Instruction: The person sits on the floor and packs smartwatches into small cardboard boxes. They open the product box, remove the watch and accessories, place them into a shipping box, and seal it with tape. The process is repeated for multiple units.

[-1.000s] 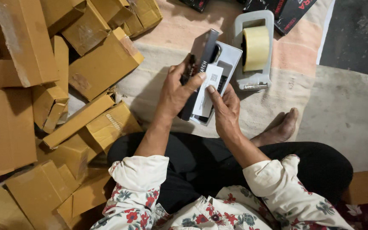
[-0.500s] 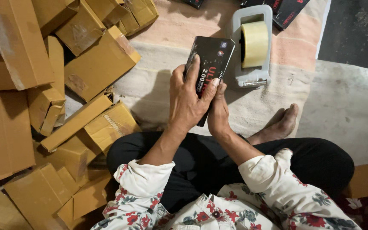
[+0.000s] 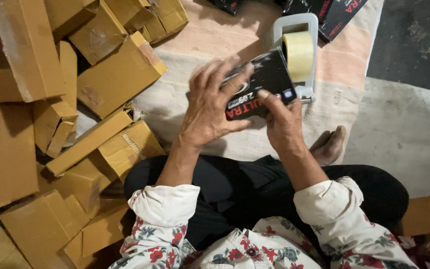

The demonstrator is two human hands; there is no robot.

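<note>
The black box (image 3: 262,82) is held above the lap, just in front of the tape dispenser (image 3: 298,52). Its long axis tilts up toward the dispenser. The left hand (image 3: 210,107) lies spread across its near-left end; the right hand (image 3: 282,122) pinches its lower edge. Cardboard boxes (image 3: 65,124) lie well left of the dispenser.

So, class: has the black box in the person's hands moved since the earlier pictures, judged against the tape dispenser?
Yes. The black box has turned from nearly upright to lying more crosswise, and its right end now overlaps the tape dispenser, held between the left hand and right hand.
</note>
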